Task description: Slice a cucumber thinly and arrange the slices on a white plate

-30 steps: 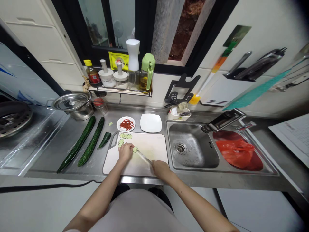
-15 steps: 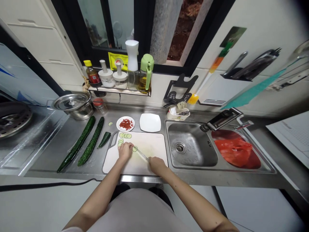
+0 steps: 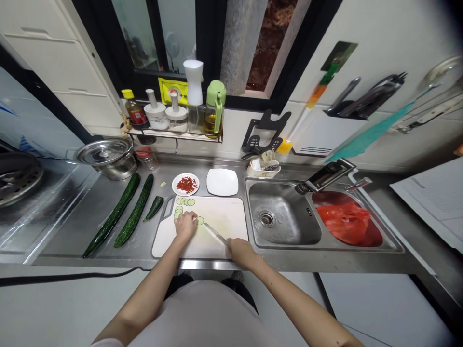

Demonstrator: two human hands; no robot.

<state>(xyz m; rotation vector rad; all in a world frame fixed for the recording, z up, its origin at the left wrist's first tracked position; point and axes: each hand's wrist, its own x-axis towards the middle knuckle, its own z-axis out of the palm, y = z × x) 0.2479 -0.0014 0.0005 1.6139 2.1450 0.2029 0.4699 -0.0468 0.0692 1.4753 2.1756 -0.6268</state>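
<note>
On the white cutting board, my left hand is closed with its fingertips at a thin cucumber slice, which lies flat on the board. My right hand grips a kitchen knife by its handle. The blade points left, its tip a little to the right of the slice. A row of cucumber slices overlaps near the board's upper left corner. More slices lie just below that row, partly hidden by my left hand.
Two long cucumbers and a short cucumber piece lie left of the board. Behind it stand a plate of chopped red bits and a white square plate. A steel sink is at right, a lidded pot at left.
The knife in my right hand has drawn back to the right, its tip now apart from the cucumber slice. My left hand stays at the slice. The view has shifted slightly.
</note>
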